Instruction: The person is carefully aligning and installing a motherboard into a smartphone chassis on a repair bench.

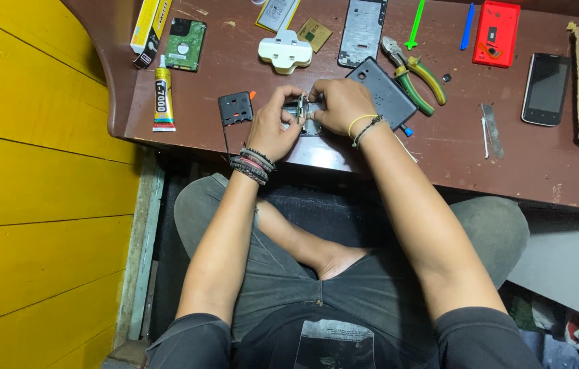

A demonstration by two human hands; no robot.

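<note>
Both hands, left (272, 126) and right (339, 104), grip closed on a small phone part (306, 116), its long axis unclear.

My left hand (272, 126) and right hand (341, 104) pinch a small phone part (306, 116) between their fingertips at the table (542, 164) edge. A black phone cover (385, 92) lies just beside my right hand, a glue tube (162, 99) well left, pliers (414, 75) beyond.
</note>
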